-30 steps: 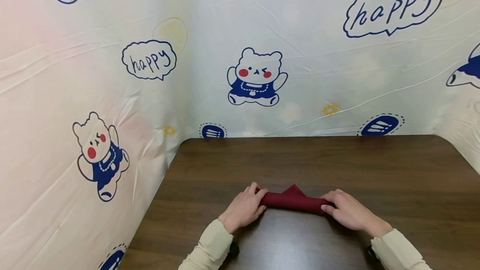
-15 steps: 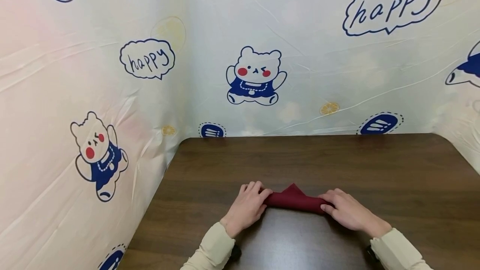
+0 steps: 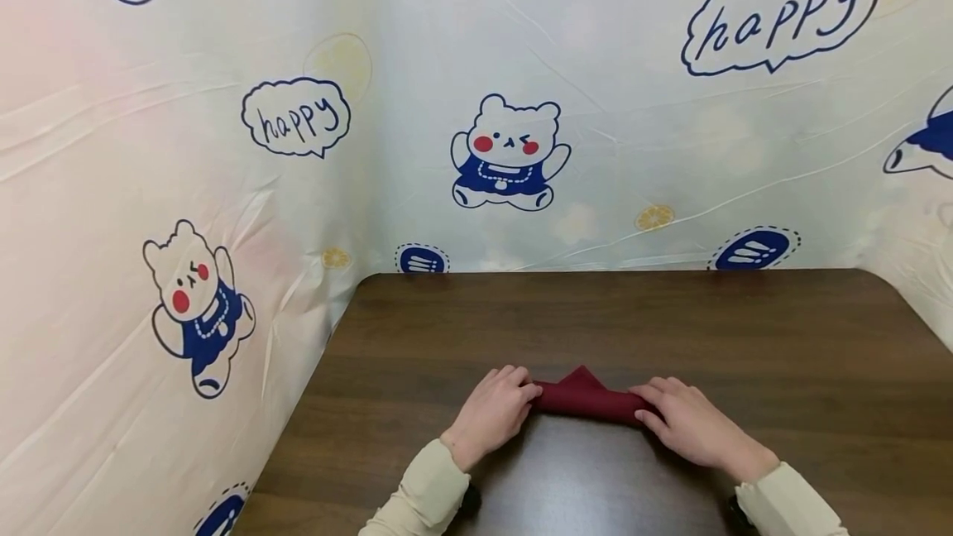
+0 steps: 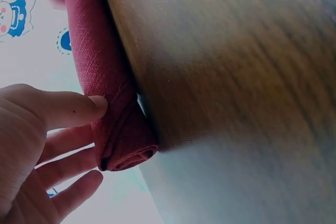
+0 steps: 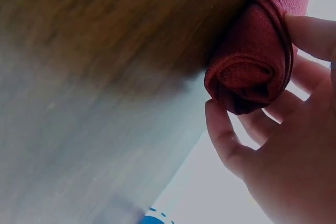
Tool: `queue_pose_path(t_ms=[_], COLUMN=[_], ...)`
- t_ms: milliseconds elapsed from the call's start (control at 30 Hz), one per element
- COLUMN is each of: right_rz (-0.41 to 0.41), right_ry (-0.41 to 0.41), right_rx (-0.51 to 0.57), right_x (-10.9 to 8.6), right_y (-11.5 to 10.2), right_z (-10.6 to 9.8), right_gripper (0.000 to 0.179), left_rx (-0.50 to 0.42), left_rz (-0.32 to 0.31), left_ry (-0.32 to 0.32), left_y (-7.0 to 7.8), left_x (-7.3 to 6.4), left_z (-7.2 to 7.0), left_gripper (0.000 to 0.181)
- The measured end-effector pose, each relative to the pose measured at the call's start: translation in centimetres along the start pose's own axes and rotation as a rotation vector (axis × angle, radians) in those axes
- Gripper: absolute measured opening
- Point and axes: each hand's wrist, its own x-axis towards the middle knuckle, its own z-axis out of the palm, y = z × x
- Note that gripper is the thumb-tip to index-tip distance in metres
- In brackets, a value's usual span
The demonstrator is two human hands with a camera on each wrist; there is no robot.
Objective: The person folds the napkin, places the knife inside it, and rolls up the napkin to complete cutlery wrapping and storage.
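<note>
A dark red cloth [image 3: 584, 402], rolled into a tube, lies crosswise on the brown table, with a pointed corner sticking up along its far side. My left hand [image 3: 493, 413] grips the left end, thumb on the near side and fingers reaching behind. At the opposite end my right hand [image 3: 692, 427] holds the roll the same way. The left wrist view shows the thumb [image 4: 79, 109] pressed to the cloth, close to its spiral end. In the right wrist view, the coiled layers of the cloth [image 5: 247, 77] face the camera, and one finger touches the lower edge.
The wood-grain table [image 3: 596, 313] has rounded far corners. A pale curtain [image 3: 625, 131] printed with bears and the word "happy" hangs behind it and along the left side. Cream sleeves [image 3: 420, 486] cover both forearms.
My left hand has shifted right, further onto the cloth roll, and its fingers have changed position. The right hand has edged slightly left. The roll stays in about the same place.
</note>
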Motion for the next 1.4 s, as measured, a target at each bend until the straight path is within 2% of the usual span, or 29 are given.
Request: queue_pose_path(t_ms=[133, 267, 333, 433, 667, 1067, 1400], right_rz=[-0.052, -0.171, -0.214, -0.235, -0.214, -0.237, -0.262], right_ry=[0.099, 0.227, 0.253, 0.248, 0.197, 0.197, 0.213], right_rx=[-0.048, -0.1, -0.121, -0.137, -0.127, -0.153, -0.195], right_x=[0.0, 0.4, 0.4, 0.4, 0.4, 1.0, 1.2], right_y=[-0.5, -0.9, -1.0, -1.1, -1.2, -1.0, -0.9], right_z=[0.2, 0.4, 0.6, 0.7, 0.6, 0.8, 0.9], right_gripper=[0.03, 0.034, 0.036, 0.039, 0.042, 0.033, 0.035], left_rx=[-0.001, 0.008, 0.016, 0.025, 0.02, 0.037, 0.04], left_rz=[0.005, 0.012, 0.014, 0.014, 0.01, 0.01, 0.018], left_ry=[-0.002, -0.001, -0.002, -0.003, -0.005, -0.024, -0.009], left_y=[0.0, 0.0, 0.0, 0.0, 0.0, 0.1, 0.2], left_x=[-0.1, -0.1, -0.1, -0.1, 0.1, 0.2, 0.2], left_z=[0.0, 0.0, 0.0, 0.1, 0.1, 0.1, 0.3], left_gripper=[0.011, 0.013, 0.014, 0.015, 0.017, 0.021, 0.02])
